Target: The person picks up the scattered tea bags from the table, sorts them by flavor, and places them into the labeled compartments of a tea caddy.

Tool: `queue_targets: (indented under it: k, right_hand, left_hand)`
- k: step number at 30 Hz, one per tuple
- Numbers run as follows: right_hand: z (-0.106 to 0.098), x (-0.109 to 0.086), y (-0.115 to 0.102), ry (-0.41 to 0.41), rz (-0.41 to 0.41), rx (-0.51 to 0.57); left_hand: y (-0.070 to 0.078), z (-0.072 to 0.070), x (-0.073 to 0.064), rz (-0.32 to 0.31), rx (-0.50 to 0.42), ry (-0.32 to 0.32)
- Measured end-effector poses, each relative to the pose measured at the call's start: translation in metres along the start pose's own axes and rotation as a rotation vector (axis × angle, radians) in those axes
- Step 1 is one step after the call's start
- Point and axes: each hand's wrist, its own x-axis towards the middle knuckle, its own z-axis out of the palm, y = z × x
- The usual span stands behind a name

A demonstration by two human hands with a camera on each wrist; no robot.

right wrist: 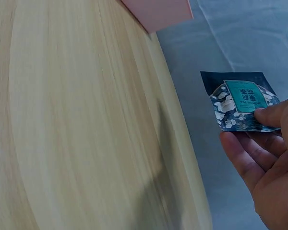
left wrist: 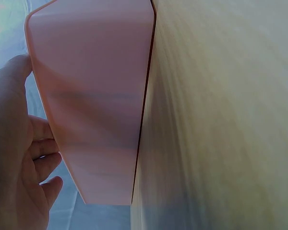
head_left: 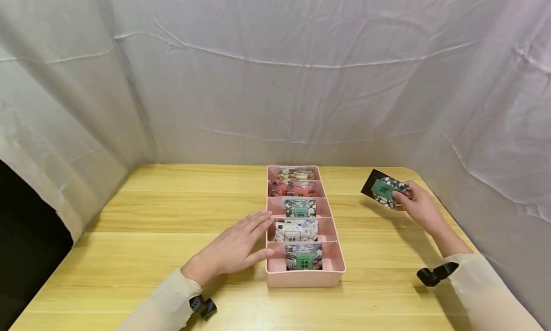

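Note:
A dark tea sachet with white flowers and a green label [head_left: 382,189] is pinched between the thumb and fingers of my right hand [head_left: 419,209], above the table to the right of the box. In the right wrist view the sachet [right wrist: 245,103] shows its label, the thumb lying over one lower corner. My left hand [head_left: 234,247] rests its fingertips on the left rim of a long pink divided box [head_left: 305,279], fingers mostly straight. In the left wrist view the fingertips touch the rim of the box [left wrist: 93,96].
Sachets stand in the box's compartments: green-labelled blue ones [head_left: 303,258] in front, then white ones [head_left: 297,230], dark floral ones [head_left: 300,208], red ones [head_left: 297,189] and pale ones [head_left: 296,173] at the back. The wooden table [head_left: 181,202] ends at a grey cloth backdrop [head_left: 284,101].

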Motion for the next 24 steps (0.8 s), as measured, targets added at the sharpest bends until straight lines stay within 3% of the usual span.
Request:
queue_targets:
  k: [14,24]
  right_hand:
    - [0.015,0.006,-0.031,0.054,-0.059,-0.141]
    - [0.031,0.015,-0.055,0.081,-0.101,-0.048]
  left_hand:
    - [0.0,0.001,0.0,0.002,0.003,0.013]
    - [0.0,0.001,0.0,-0.008,-0.001,-0.001]
